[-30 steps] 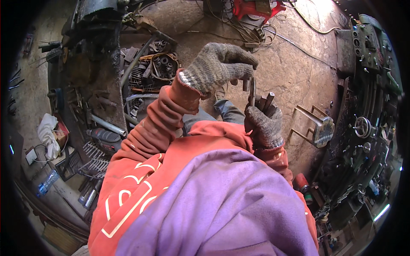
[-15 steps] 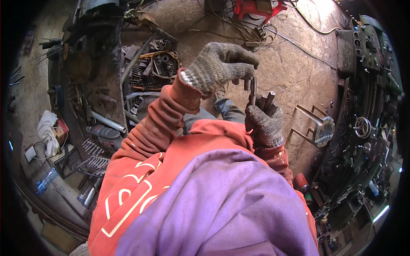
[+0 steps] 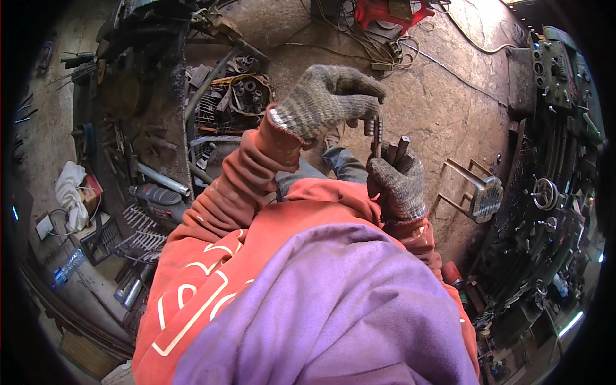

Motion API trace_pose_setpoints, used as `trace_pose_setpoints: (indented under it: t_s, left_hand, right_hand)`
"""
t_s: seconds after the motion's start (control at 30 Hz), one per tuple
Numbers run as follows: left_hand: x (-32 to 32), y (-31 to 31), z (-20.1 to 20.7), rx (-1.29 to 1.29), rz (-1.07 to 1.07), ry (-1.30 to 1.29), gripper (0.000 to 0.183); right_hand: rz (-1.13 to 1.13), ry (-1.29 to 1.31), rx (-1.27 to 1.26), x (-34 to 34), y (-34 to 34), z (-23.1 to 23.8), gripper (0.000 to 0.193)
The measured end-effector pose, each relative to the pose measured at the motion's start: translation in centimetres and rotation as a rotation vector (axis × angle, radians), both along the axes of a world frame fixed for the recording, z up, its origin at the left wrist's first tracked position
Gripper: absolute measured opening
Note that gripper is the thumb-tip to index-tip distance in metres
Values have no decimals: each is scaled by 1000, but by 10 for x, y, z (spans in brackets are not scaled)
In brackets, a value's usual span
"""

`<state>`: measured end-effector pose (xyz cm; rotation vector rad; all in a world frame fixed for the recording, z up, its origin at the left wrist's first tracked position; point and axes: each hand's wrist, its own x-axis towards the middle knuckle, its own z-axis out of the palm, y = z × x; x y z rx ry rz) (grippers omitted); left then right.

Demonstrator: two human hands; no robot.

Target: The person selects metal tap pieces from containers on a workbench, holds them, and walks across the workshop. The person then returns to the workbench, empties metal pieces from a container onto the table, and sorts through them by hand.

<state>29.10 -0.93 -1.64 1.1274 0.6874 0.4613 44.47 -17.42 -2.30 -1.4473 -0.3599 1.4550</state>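
Observation:
My left hand point(image 3: 330, 101), in a grey knit glove, is bent with thumb and fingers closing at the top of a threaded metal rod point(image 3: 378, 138). A shorter threaded piece point(image 3: 369, 127) shows just beneath those fingers; the glove hides their upper ends. My right hand point(image 3: 401, 187), gloved the same way, is wrapped round several dark metal bars point(image 3: 402, 149) that stick up from its grip. The threaded rod's lower end meets the right thumb. Both hands are held in front of my body above the floor.
A metal stool point(image 3: 486, 199) stands to the right, beside a large green lathe point(image 3: 545, 192). On the left are a bin of metal parts point(image 3: 247, 96), a power drill point(image 3: 157, 200) and a steel pipe point(image 3: 163, 179). Cables point(image 3: 385, 51) lie near a red machine point(image 3: 391, 14).
The view has shifted very slightly. Both hands keep nearly the same pose, and the threaded rod remains between them.

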Motion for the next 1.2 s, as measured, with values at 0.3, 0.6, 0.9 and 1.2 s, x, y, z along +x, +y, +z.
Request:
trace_pose_setpoints:
  t_s: [0.3, 0.6, 0.9, 1.2]
  left_hand:
    - [-22, -7, -23, -216, 70, -52, 32]
    - [-37, -36, -14, -150, -181, 364, 27]
    - [-37, -74, -14, -195, -348, 254, 12]
    - [-31, -93, -13, -688, -162, 219, 23]
  right_hand:
    - [224, -193, 25, 10, 4, -5, 18]
    - [313, -342, 71, 10, -1, -37, 17]
    - [-51, 241, -12, 5, 6, -24, 38]
    - [-61, 339, -43, -1, -8, -49, 28]
